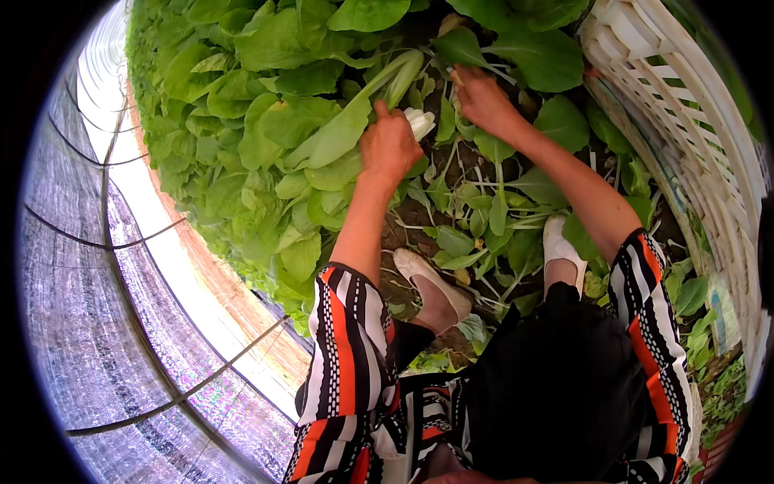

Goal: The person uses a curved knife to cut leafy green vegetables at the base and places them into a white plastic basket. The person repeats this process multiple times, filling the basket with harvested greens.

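Observation:
My left hand (392, 144) is closed around a leafy green vegetable (387, 81) with pale stalks. Its white base (419, 123) sticks out to the right of my fist. Just right of it, low among the plants, my right hand (484, 101) grips a small tool with a tan handle (456, 77). A bit of metal shows at the handle's end, but leaves hide the rest, so its exact kind is unclear. Broad green leaves (535, 57) hang over and beside the right hand.
Dense leafy greens (242, 133) grow ahead and to the left. A white slatted plastic crate (695, 109) stands close on the right. Loose leaves and stems (478, 242) litter the soil around my shoes (432, 284). Shade netting (72, 290) on hoops curves along the left.

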`<control>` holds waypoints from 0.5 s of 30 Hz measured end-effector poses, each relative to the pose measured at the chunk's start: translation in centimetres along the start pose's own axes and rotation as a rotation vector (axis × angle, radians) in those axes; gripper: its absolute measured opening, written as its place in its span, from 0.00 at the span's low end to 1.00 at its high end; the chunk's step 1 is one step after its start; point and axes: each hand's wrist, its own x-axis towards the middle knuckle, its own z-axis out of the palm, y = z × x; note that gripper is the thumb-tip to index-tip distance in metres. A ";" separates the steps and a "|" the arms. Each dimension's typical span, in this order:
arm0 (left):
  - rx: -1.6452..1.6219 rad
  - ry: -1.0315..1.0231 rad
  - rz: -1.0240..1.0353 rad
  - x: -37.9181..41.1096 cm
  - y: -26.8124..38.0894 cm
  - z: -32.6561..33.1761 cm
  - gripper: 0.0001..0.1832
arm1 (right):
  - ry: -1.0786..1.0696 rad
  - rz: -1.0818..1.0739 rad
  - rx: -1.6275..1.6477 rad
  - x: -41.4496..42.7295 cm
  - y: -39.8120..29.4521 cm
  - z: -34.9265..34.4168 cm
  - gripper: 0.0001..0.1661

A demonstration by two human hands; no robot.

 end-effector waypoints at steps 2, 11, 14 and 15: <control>0.014 -0.016 0.022 0.3 0.4 -0.2 0.14 | -0.029 0.001 -0.069 0.3 0.3 0.0 0.19; -0.008 -0.017 -0.019 -1.0 -0.3 -0.9 0.18 | -0.274 0.149 -0.272 1.0 -1.9 -1.5 0.25; -0.105 -0.025 -0.031 -4.3 -0.5 -2.5 0.22 | -0.097 0.171 0.052 -1.2 -1.7 -3.3 0.24; -0.154 -0.015 -0.039 -6.4 -0.4 -3.5 0.23 | -0.114 0.272 0.231 -2.3 -2.3 -3.8 0.23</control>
